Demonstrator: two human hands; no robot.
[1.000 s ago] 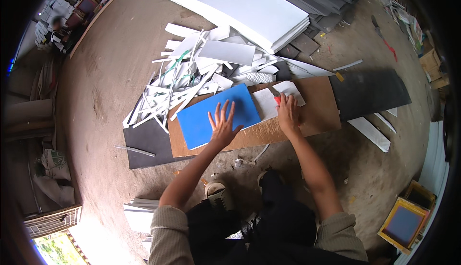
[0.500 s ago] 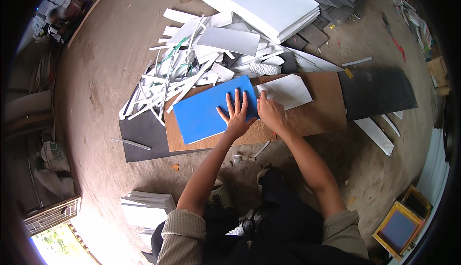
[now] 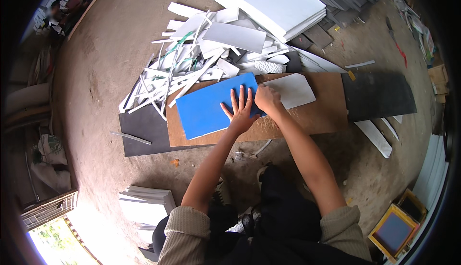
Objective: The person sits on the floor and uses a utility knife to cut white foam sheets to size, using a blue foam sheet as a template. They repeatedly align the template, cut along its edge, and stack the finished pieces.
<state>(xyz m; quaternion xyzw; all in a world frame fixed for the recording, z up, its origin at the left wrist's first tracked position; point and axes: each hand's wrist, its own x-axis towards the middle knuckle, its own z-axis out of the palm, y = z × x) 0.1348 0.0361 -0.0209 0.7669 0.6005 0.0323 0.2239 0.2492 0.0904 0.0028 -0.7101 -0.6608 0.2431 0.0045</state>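
My left hand (image 3: 241,114) lies with fingers spread on a blue rectangular board (image 3: 204,106), pressing near its right end. My right hand (image 3: 267,98) is closed in a fist against the right edge of that board, over a white foam-like sheet (image 3: 298,90) with a clipped corner. Whatever the fist holds is hidden by the fingers. The blue board partly covers the white sheet's left side. Both lie on a brown wooden board (image 3: 322,116), slightly tilted to it.
Beyond the brown board is a heap of white strips and offcuts (image 3: 192,68). Large white sheets (image 3: 283,6) are stacked behind it. Black sheets (image 3: 379,94) stick out at both ends. White pieces (image 3: 146,202) are piled near my left leg; framed screens (image 3: 394,229) lie at lower right.
My right fist has moved away from me along the blue board's right edge, toward its far corner. My left hand stays spread on the blue board. The whole view has shifted slightly.
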